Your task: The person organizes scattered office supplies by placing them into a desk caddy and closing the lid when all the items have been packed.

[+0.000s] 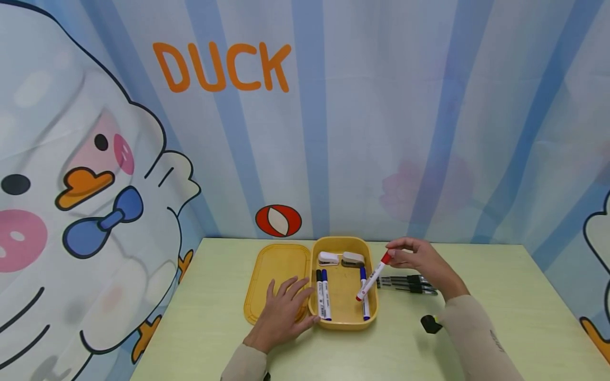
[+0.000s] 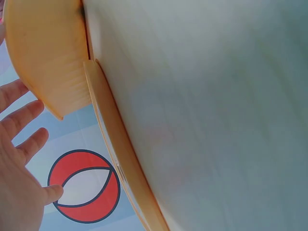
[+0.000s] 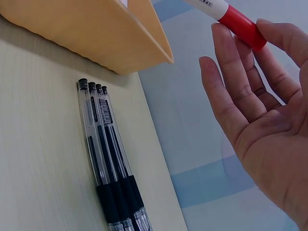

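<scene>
My right hand (image 1: 421, 262) pinches a white marker with a red cap (image 1: 373, 276) by its capped end, tilted over the right side of the yellow box (image 1: 343, 324). My left hand (image 1: 284, 312) is spread, its fingertips at the box's left rim and its palm over the yellow lid (image 1: 261, 264). Inside the box, a black-capped marker (image 1: 320, 301) and a blue-capped marker (image 1: 326, 301) lie along the left side. Another blue-capped marker (image 1: 366, 307) lies on the right, partly behind the red one. Two small staplers, one white (image 1: 328, 258) and one greyish (image 1: 352, 259), lie at the back.
Several clear pens with black grips (image 3: 115, 163) lie together on the table just right of the box. The pale table (image 1: 190, 328) ends at a printed curtain (image 1: 362, 132) behind it. The lid lies flat against the box's left side.
</scene>
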The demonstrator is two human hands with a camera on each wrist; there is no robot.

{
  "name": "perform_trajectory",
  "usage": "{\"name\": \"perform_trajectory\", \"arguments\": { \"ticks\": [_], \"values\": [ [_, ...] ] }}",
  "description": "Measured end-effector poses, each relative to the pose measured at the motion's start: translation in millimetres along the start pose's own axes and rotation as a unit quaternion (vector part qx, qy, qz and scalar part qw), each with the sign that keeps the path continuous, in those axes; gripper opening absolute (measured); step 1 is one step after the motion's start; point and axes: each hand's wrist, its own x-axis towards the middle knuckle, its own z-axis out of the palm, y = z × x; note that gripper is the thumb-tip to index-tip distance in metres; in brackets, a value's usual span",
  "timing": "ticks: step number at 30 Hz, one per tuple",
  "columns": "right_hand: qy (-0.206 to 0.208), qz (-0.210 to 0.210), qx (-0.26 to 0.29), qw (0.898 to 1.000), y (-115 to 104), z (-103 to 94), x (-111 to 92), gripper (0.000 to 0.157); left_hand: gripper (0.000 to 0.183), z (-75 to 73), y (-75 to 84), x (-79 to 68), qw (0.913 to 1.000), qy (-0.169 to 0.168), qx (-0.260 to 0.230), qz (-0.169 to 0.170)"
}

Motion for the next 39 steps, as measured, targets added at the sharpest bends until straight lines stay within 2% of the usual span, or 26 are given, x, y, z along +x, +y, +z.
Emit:
{"name": "perform_trajectory", "arguments": {
  "ticks": [20,31,39],
  "values": [
    [-0.007,-0.003,-0.01,1.0,-5,8.9,7,0.042,0.062,0.8,0.5,-0.5,1.0,-0.004,-0.004,-0.003],
    [-0.01,0.004,-0.022,1.0,-5,12.9,10,0.044,0.063,1.7,-0.1,-1.3,1.0,-0.002,-0.004,-0.001],
    [-0.021,0.001,-0.031,0.999,-4,14.6,14,0.052,0.063,1.7,-0.9,-0.8,1.0,0.0,0.002,0.0]
  ]
}}
